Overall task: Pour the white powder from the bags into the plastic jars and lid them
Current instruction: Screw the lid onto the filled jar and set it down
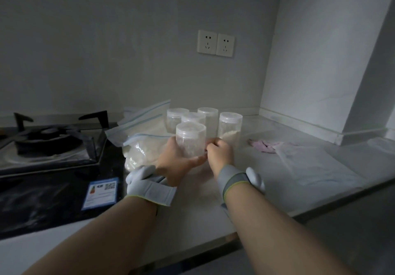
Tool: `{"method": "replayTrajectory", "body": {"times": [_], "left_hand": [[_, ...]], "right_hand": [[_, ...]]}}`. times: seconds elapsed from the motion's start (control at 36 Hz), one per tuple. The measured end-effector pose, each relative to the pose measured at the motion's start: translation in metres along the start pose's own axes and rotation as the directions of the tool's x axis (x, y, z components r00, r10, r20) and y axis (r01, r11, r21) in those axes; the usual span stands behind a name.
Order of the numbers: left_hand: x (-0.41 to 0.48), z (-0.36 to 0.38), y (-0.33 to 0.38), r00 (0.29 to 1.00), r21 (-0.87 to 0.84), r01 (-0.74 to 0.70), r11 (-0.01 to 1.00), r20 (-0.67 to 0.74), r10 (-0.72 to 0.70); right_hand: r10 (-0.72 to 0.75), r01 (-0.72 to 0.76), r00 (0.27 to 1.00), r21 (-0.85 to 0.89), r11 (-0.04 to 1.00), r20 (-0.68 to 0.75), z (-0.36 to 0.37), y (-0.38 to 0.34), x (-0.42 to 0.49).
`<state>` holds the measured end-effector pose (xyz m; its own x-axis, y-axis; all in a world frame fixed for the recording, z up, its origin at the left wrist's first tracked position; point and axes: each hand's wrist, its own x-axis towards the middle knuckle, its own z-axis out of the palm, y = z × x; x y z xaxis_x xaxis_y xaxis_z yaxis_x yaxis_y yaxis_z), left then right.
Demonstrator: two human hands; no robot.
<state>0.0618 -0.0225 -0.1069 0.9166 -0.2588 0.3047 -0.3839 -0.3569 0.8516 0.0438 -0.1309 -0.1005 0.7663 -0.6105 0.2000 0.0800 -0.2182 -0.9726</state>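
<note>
Two bare forearms are seen lowest in the view, each with a grey glove pulled back and bunched at the wrist. A clear plastic jar [190, 141] is held upright by the left hand [173, 159], whose fingers are wrapped around its lower part; a lid is seated on it and a white dusting is seen inside. The right hand [221, 154] is placed just beside this jar on its right, with the fingers curled in; whether anything is gripped by it cannot be told.

Four more lidded jars [208, 117] are grouped close behind, on the pale countertop [245, 189]. The rightmost jar [230, 129] is filled with white powder up to about the middle.

A zip bag [145, 153] with white powder is laid to the left of the held jar, touching the left hand, and other zip bags [145, 114] are piled behind it. A flat clear bag [310, 165] is spread on the right, with a pink cloth [265, 145] near it.

A gas stove [49, 144] with a blue label [100, 192] is located on the left. Two wall sockets [215, 43] are mounted above the jars.
</note>
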Motion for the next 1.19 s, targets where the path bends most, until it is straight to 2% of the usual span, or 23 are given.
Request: {"method": "replayTrajectory", "body": {"times": [0.22,0.31,0.39,0.47,0.61,0.78,0.86,0.94,1.03,1.19], "left_hand": [[-0.001,0.0,0.005,1.0,-0.031,-0.013,0.999,-0.023,0.012],[-0.001,-0.001,0.009,1.0,-0.034,-0.005,0.999,-0.03,0.004],[0.0,-0.004,0.011,0.998,0.095,-0.033,0.995,-0.056,0.038],[-0.002,-0.005,0.011,0.996,0.254,-0.05,0.966,-0.054,0.066],[-0.007,-0.003,0.016,0.986,0.369,-0.027,0.929,-0.141,0.085],[-0.013,-0.004,0.02,0.976,0.501,-0.117,0.858,-0.099,0.191],[-0.011,-0.004,0.02,0.982,0.503,-0.137,0.854,-0.042,0.183],[-0.008,-0.006,0.021,0.988,0.475,-0.137,0.869,0.007,0.152],[-0.006,-0.009,0.022,0.993,0.439,-0.112,0.891,0.007,0.122],[-0.005,-0.012,0.024,0.995,0.398,-0.096,0.912,0.014,0.099]], "right_hand": [[-0.044,0.045,0.999,0.201,0.979,-0.005,0.017,-0.001,0.014],[-0.039,0.036,0.999,0.338,0.94,0.002,0.012,-0.003,0.016],[-0.025,0.014,0.999,0.418,0.908,0.02,0.009,-0.007,0.017],[-0.056,0.027,0.997,0.408,0.912,0.06,0.009,-0.012,0.011],[-0.14,0.061,0.977,0.416,0.907,0.16,0.011,-0.015,0.001],[-0.144,0.08,0.983,0.433,0.898,0.116,0.005,-0.014,0.001],[-0.109,0.058,0.989,0.426,0.903,0.095,0.006,-0.012,0.003],[-0.127,0.1,0.991,0.39,0.915,0.044,0.006,-0.011,0.006],[-0.165,0.144,0.986,0.37,0.918,0.026,0.005,-0.01,0.006],[-0.155,0.133,0.988,0.367,0.921,0.031,0.004,-0.012,0.004]]}}
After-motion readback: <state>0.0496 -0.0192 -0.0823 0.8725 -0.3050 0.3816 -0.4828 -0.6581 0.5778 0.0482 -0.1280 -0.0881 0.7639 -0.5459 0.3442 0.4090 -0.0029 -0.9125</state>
